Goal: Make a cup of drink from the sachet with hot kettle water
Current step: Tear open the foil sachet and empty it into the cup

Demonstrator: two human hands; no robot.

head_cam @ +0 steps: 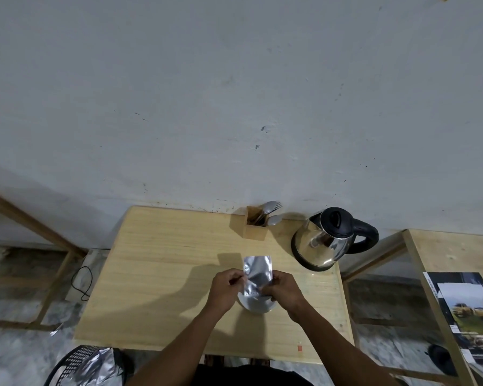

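Note:
A silver foil sachet (256,271) is held upright over the wooden table (162,274). My left hand (226,288) pinches its left edge and my right hand (282,291) grips its lower right side. Directly below the sachet stands a white cup (258,306), mostly hidden by my hands and the sachet. A steel kettle (322,243) with a black lid and handle stands at the table's back right, apart from my hands.
A wooden holder (256,224) with spoons and a fork stands at the table's back edge by the wall. A black bin (81,366) with foil wrappers sits on the floor at front left. A second table (455,252) with magazines is on the right.

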